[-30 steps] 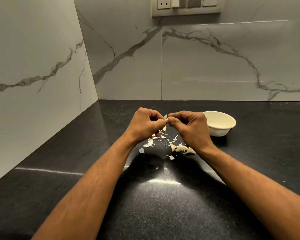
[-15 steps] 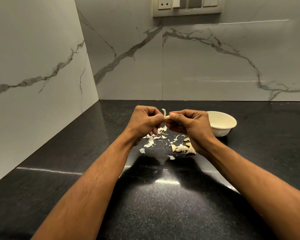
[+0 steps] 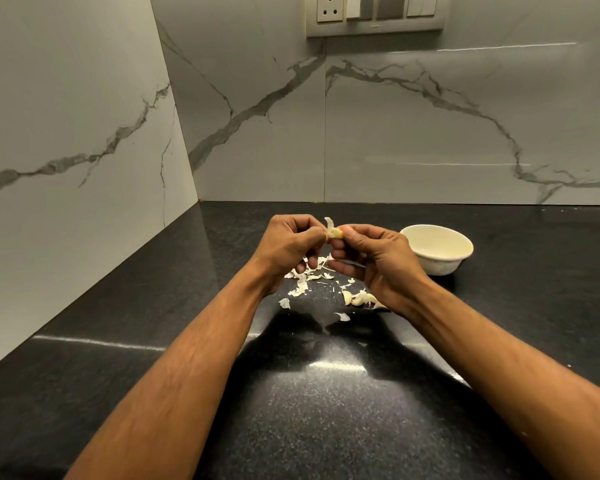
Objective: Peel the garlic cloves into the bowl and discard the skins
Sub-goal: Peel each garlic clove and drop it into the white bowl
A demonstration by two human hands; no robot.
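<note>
Most of the garlic clove [image 3: 336,233] is hidden between the pinching fingers [image 3: 317,233] of both hands, so how much skin remains cannot be told. The right hand [image 3: 378,263] covers part of the cloves on the bench [image 3: 359,298], and the switch plate [image 3: 378,15] is cut off by the top edge.

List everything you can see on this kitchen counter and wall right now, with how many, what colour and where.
garlic clove: one, pale yellow, pinched between both hands above the counter
skin strip: one, white, curling up off that clove
garlic cloves: a few, whitish, on the counter under the right wrist
skins: many scraps, white, scattered below the hands
bowl: one, cream, right of the hands
countertop: one, black speckled
switch panel: one, off-white, marble wall
left hand: pinches the skin
right hand: holds the clove
</note>
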